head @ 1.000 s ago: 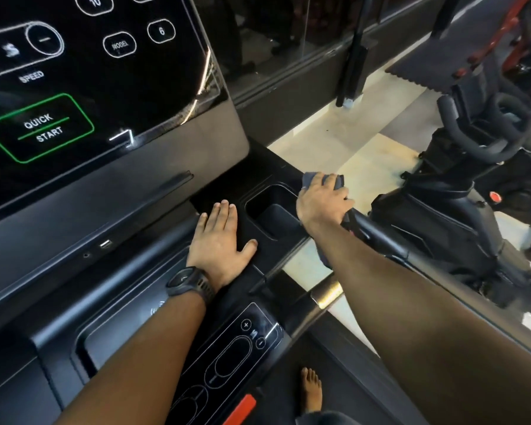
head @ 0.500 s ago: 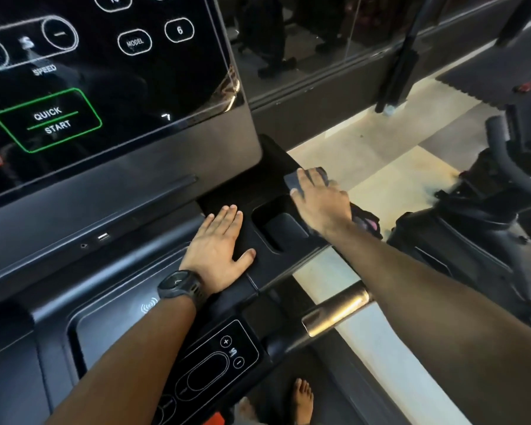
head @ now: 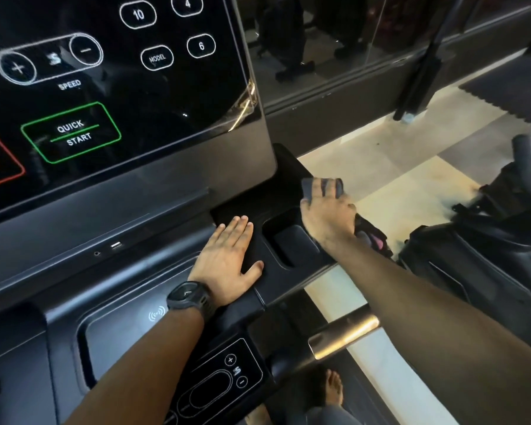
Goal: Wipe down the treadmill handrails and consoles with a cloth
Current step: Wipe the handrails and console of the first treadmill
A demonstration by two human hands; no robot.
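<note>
Dark cloth [head: 309,188] lies beneath the right hand's [head: 327,219] pressing fingers on the console [head: 288,170]; left hand's [head: 224,256] fingers lie flat together.

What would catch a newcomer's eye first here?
The big black touchscreen fills the upper left, its green QUICK START button glowing. Below it, the left hand lies flat on the console ledge, while the right hand presses a dark cloth onto the ledge's far right corner, beside a recessed tray.
</note>
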